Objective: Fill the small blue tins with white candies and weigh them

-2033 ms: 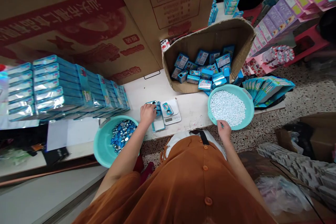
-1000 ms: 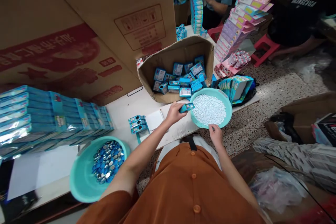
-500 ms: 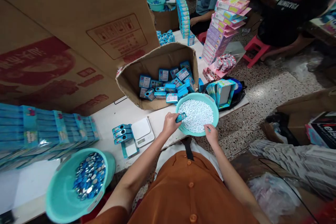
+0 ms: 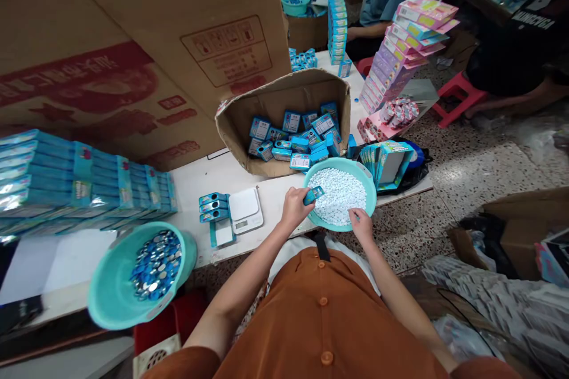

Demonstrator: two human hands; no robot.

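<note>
Head view. At centre, the left hand (image 4: 295, 211) is clamped on a blue box (image 4: 313, 195) above the left part of a basin (image 4: 371, 187) of white pellets (image 4: 340, 189). The right hand (image 4: 361, 226) (grip: cannot tell) reaches the pellets, right of centre.

Speckled floor (image 4: 478, 157), red stool (image 4: 460, 90), white worktable (image 4: 191, 180)

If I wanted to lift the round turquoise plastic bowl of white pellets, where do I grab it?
I'd grip the round turquoise plastic bowl at two opposite spots on its rim, coming from left and right: it's wide, holds loose white pellets, and the brown cardboard carton sits close behind it.
</note>
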